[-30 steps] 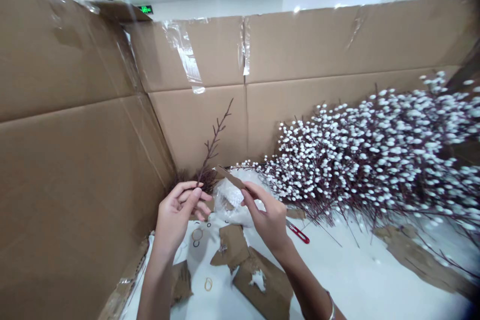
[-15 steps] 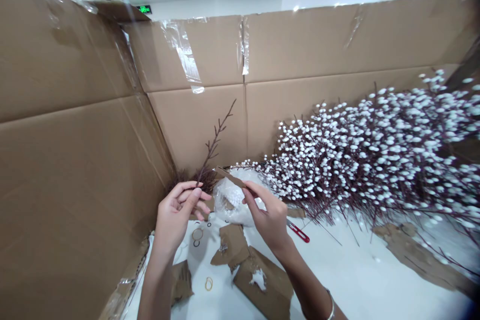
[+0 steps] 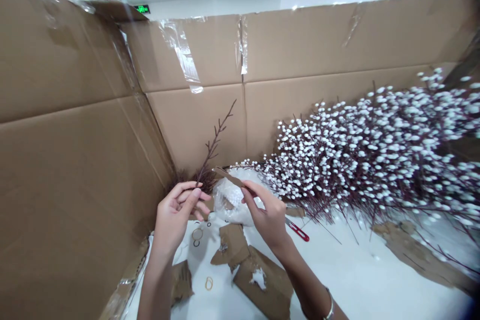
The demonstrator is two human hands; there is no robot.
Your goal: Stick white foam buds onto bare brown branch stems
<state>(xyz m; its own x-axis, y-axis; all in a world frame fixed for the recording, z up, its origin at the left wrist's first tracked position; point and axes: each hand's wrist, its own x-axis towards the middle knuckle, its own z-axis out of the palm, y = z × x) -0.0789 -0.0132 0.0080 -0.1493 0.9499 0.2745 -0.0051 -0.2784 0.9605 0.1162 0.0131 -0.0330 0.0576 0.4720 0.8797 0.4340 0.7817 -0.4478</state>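
Between the thumb and fingers of my left hand (image 3: 180, 205) is the lower end of a bare brown twig (image 3: 213, 145). It slants up to the right and bears short side stubs without buds. My right hand (image 3: 266, 212) pinches a narrow strip of cardboard (image 3: 229, 177), whose free end points up and left toward the twig. The twig and strip are apart. Behind both hands lies a clear plastic bag (image 3: 234, 200) with small white pieces inside. Red-handled thread snips (image 3: 298, 230) rest on the table just right of my right wrist.
Many branches with white buds (image 3: 360, 150) are heaped on the right. Torn cardboard pieces (image 3: 262, 280) and rubber bands (image 3: 209, 283) lie on the white table (image 3: 337, 280). Tall cardboard walls (image 3: 195, 120) stand at the back and left. More bare twigs (image 3: 206, 182) sit behind my left hand.
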